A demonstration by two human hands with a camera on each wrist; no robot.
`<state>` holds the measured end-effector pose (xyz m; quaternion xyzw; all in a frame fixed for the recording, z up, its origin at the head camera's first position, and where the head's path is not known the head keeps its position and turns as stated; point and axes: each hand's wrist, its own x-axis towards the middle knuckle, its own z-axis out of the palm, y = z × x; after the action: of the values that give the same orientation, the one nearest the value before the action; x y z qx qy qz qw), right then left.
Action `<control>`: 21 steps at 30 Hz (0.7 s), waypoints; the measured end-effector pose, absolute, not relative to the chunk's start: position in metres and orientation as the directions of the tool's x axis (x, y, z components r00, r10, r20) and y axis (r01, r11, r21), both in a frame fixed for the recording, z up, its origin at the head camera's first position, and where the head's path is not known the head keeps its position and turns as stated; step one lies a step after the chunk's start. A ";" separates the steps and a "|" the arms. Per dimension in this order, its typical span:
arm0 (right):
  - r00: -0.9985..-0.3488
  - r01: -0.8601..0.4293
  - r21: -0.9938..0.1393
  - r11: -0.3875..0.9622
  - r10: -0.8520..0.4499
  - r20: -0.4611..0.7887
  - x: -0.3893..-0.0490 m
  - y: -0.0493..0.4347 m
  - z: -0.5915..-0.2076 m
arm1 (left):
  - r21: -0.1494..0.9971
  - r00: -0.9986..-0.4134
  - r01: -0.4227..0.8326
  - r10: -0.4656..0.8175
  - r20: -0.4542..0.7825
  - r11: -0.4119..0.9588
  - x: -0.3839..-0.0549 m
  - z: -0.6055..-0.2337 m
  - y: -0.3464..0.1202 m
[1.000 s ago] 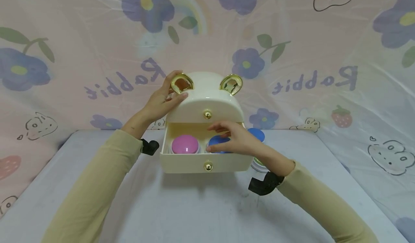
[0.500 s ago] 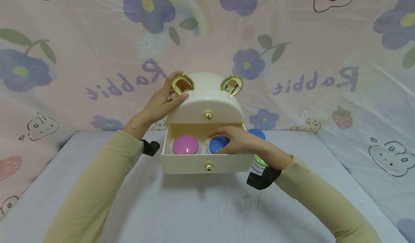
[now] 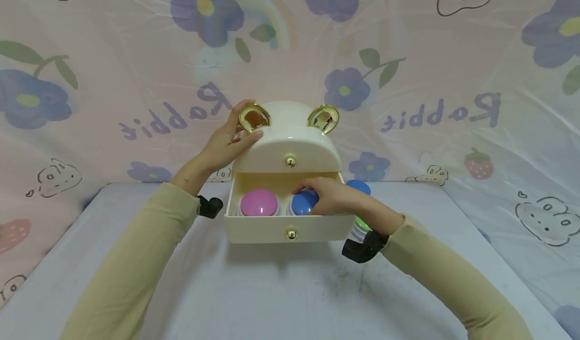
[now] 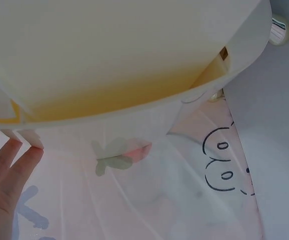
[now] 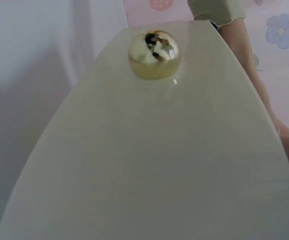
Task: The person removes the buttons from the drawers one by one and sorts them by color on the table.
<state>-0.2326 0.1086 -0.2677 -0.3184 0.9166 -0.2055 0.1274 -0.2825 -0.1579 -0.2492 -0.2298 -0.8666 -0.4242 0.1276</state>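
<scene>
A white two-drawer storage box (image 3: 290,126) with gold-rimmed ears stands on the table, its lower drawer (image 3: 258,229) pulled out. My left hand (image 3: 225,142) grips the box's upper left side around the ear, thumb in front and other fingers behind. In the left wrist view, fingertips of that hand (image 4: 7,175) touch the box's edge. Inside the drawer, my right hand (image 3: 337,197) holds a small blue-lidded jar (image 3: 303,202) between thumb and fingers, some of them hidden. A pink-lidded jar (image 3: 259,202) sits left of it. The drawer front (image 5: 149,150) fills most of the right wrist view.
Behind my right wrist, another blue-lidded jar (image 3: 359,186) and a green-lidded jar (image 3: 361,225) stand on the white table (image 3: 272,294), partly hidden. A patterned cloth (image 3: 149,68) hangs behind the box. Gold knobs (image 3: 292,234) stick out from both drawers.
My right hand has lowered into the drawer and its thumb and fingers have closed around the blue-lidded jar. The left hand and the box stay put.
</scene>
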 end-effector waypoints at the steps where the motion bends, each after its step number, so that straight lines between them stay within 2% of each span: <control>1: -0.768 -0.534 -0.453 0.714 -0.634 -0.092 -0.232 0.108 -0.267 | 0.676 -0.861 0.507 0.290 0.418 0.534 -0.282 -0.249 -0.158; 11: -0.814 -0.534 -0.440 0.722 -0.580 0.038 -0.225 0.110 -0.265 | 0.672 -0.855 0.518 0.294 0.427 0.530 -0.283 -0.249 -0.158; 21: -0.852 -0.474 -0.497 0.727 -0.521 0.050 -0.219 0.113 -0.259 | 0.678 -0.864 0.503 0.285 0.416 0.536 -0.282 -0.249 -0.158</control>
<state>-0.2194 0.1134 -0.2587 -0.2680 0.9281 -0.2542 0.0467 -0.2824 -0.1579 -0.2493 -0.2273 -0.8670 -0.4244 0.1285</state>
